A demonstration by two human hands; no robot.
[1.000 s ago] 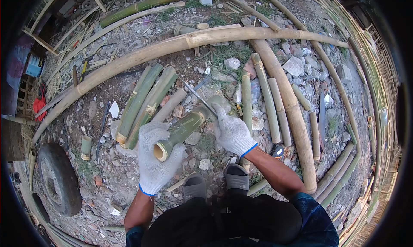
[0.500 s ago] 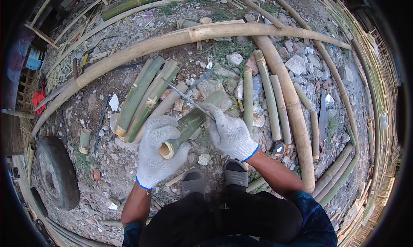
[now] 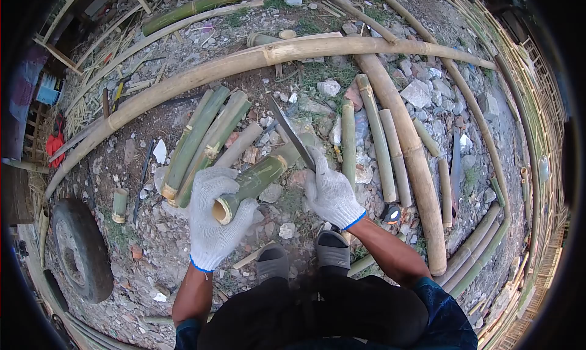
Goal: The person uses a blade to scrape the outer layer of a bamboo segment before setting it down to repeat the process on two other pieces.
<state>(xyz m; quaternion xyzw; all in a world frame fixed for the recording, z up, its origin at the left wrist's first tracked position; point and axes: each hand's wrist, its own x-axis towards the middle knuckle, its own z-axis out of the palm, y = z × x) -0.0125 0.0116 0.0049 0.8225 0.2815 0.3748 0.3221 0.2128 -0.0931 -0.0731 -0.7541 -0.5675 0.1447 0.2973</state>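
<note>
In a white knit glove, my left hand (image 3: 213,225) wraps round the near end of a green bamboo section (image 3: 262,174), whose hollow cut end faces me. The section slopes away up to the right. My right hand (image 3: 334,197), gloved alike, grips a long-bladed knife (image 3: 290,130). Its blade points up and to the left and crosses over the far part of the section in this view; the handle is hidden in the glove. Just left of the held section lie split-looking green bamboo lengths (image 3: 204,145) side by side.
A long bamboo pole (image 3: 207,69) arches across the ground ahead. Right of my hands lie thinner bamboo lengths (image 3: 378,139) and a thick pole (image 3: 415,161). An old tire (image 3: 82,249) is at left, near a short bamboo piece (image 3: 120,205). Rubble covers the ground.
The knife has swung so its blade stands steeper, its tip further right and higher. My right hand has shifted slightly right, and the bamboo section's near end slightly left.
</note>
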